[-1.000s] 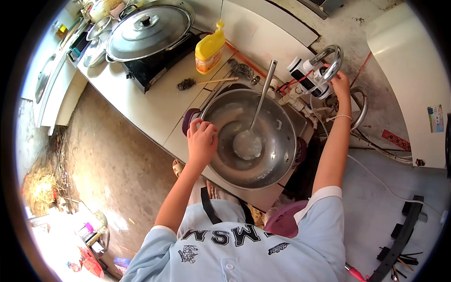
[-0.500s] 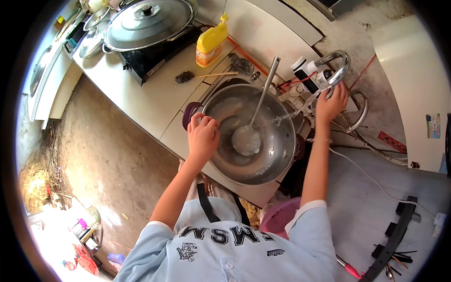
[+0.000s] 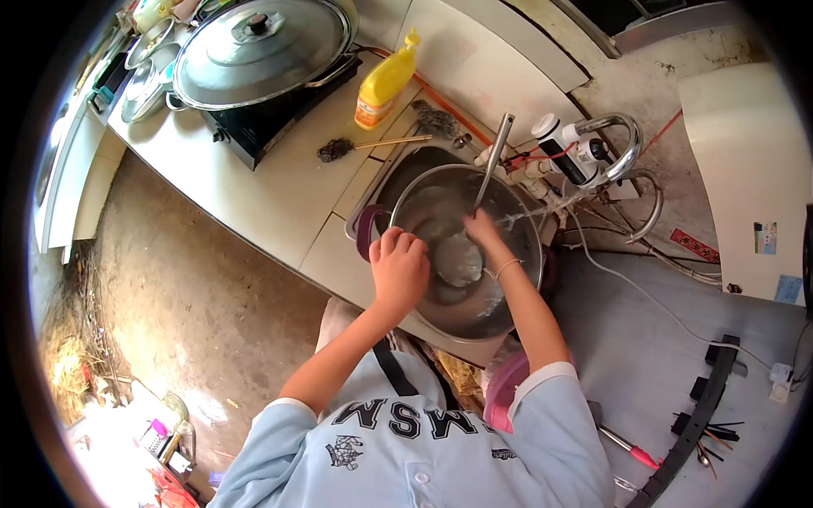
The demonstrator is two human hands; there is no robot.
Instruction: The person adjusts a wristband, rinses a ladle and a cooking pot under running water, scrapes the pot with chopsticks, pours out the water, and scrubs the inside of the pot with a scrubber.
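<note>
A large steel pot (image 3: 406, 315) with purple handles sits in the sink, some cloudy water inside. Curled over its left rim are the fingers of my left hand (image 3: 400, 269), close to the purple handle (image 3: 367, 230). My right hand (image 3: 483, 230) reaches into the pot, closed around the lower handle of a metal ladle (image 3: 494, 161). The ladle's round bowl (image 3: 460, 259) lies in the water. From the curved chrome faucet (image 3: 628, 140) a stream runs into the pot at the right side.
A yellow detergent bottle (image 3: 385, 89), a scouring pad on a stick (image 3: 336, 150) and another dark scrubber (image 3: 434, 120) lie along the counter (image 3: 279, 212). Farther left a lidded wok (image 3: 262, 55) stands on a black stove (image 3: 271, 127). A pink tub (image 3: 504, 385) is below.
My right hand has left the faucet and moved left into the pot, onto the ladle's handle. My left hand stays on the rim. The view has shifted slightly.
</note>
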